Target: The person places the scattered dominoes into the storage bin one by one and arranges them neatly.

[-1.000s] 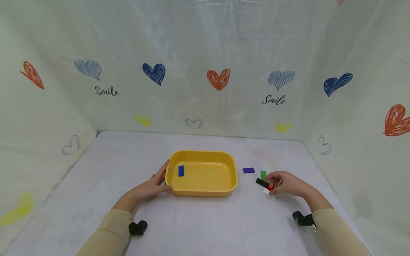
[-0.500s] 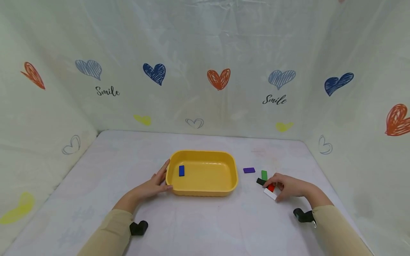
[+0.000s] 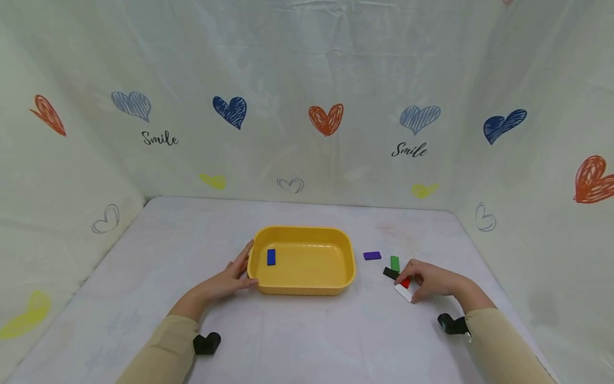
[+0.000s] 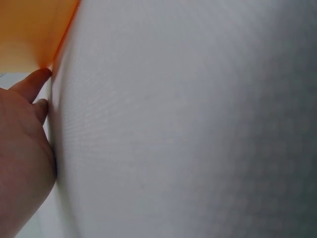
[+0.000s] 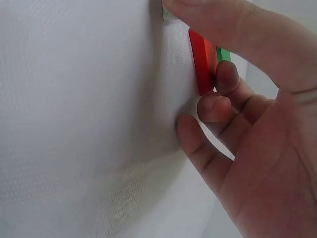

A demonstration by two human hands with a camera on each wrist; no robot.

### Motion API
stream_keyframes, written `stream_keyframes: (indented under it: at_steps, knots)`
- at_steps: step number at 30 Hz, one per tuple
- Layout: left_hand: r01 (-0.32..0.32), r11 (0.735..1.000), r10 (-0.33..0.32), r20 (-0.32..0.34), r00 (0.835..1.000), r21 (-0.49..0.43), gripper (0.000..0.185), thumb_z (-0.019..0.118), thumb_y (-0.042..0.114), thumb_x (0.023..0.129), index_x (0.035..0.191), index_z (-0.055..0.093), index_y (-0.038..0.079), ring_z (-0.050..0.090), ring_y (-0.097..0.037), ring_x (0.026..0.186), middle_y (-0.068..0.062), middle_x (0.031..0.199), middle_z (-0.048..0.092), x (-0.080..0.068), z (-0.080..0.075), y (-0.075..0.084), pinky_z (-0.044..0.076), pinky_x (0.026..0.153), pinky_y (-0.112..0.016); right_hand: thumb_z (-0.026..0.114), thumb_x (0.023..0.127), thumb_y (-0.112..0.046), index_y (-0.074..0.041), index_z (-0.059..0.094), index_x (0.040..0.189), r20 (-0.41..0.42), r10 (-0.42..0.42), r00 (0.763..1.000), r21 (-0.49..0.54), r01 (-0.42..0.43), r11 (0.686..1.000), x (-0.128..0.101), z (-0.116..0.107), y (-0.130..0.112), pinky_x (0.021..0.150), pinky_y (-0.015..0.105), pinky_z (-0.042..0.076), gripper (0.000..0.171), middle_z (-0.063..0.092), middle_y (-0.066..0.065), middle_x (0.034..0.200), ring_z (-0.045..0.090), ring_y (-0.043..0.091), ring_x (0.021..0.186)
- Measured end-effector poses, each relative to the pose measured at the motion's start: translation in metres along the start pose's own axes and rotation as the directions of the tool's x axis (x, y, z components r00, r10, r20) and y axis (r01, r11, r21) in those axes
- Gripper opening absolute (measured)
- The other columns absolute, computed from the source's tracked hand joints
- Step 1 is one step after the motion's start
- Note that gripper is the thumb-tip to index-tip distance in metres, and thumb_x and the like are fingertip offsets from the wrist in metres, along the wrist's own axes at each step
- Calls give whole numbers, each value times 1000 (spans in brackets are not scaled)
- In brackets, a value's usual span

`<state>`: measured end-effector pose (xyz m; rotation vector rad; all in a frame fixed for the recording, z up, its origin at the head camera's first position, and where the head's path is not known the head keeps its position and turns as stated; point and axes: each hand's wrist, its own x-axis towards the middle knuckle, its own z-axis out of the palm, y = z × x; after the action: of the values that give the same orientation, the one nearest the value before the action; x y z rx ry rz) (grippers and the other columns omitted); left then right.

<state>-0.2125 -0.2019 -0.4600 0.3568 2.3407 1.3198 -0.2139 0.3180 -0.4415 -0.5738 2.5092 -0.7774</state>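
Two hands are at work on the white table [image 3: 307,341]. Your left hand [image 3: 229,280] rests flat against the left end wall of the yellow tray [image 3: 303,289], fingers straight and relaxed, holding nothing; the left wrist view shows fingertips [image 4: 34,82] touching the tray wall. One blue block [image 3: 271,256] lies flat inside the tray, near its left end.

Your right hand [image 3: 429,279] is down among the loose blocks toward the table's right edge. Its fingers are curled round the red block [image 5: 202,59], with the thumb above and fingertips below it in the right wrist view. I judge this a pinch, though the head view is too small to confirm whether the block has left the surface. The white block [image 3: 403,293] lies just beside the red one, on the near side. The black block [image 3: 390,273] and the green block [image 3: 395,262] lie just beyond it, and the purple block [image 3: 371,255] sits nearer the tray's right end.

Step in hand, as judged: securing the red block. The next move calls for a firm grip, a clean lift clear of the white and black neighbours, and a carry leftward over the tray's right rim while your left hand steadies the tray.
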Motion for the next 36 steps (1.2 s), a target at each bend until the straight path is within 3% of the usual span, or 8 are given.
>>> stream_keyframes:
  at_steps: [8, 16, 23, 32, 36]
  knots:
    - [21, 1000, -21, -4, 1000, 5, 103, 69, 38, 90, 157, -8, 27, -16, -40, 145, -20, 158, 23, -1, 1, 2, -17, 108, -61, 88, 70, -17, -25, 73, 103, -56, 13, 998, -37, -15, 999, 0, 7, -1, 63, 25, 40, 37, 49, -1, 94, 45, 19, 82]
    - [24, 1000, -24, 9, 1000, 10, 103, 68, 37, 90, 156, -10, 27, -15, -40, 145, -20, 158, 21, -1, -1, 2, -18, 109, -61, 87, 69, -12, -20, 71, 107, -59, 16, 998, -14, -17, 1000, -3, 9, -3, 61, 24, 39, 42, 48, 2, 95, 44, 20, 81]
    - [48, 998, -46, 39, 998, -49, 103, 69, 37, 90, 156, -10, 32, -20, -40, 143, -20, 159, 16, 1, -4, -2, -19, 105, -65, 87, 71, -16, -17, 69, 105, -98, 18, 995, -14, -20, 1000, -3, 11, -1, 63, 25, 42, 38, 50, 0, 91, 46, 19, 81]
    - [73, 992, -70, 34, 997, -103, 106, 72, 37, 87, 155, -9, 36, -14, -40, 145, -18, 160, 17, 3, -4, -4, -12, 102, -73, 85, 72, -14, -10, 70, 105, -131, -60, 990, 19, 63, 998, 5, -10, -22, 65, 27, 44, 36, 53, 4, 87, 47, 20, 80]
    - [77, 993, -75, 25, 997, -94, 105, 72, 35, 87, 156, -8, 37, -9, -39, 146, -17, 159, 20, 4, -3, -4, -8, 103, -74, 85, 73, -13, -9, 70, 107, -147, -44, 988, 39, 51, 998, 12, -21, -38, 64, 27, 44, 37, 54, 11, 88, 47, 21, 80]
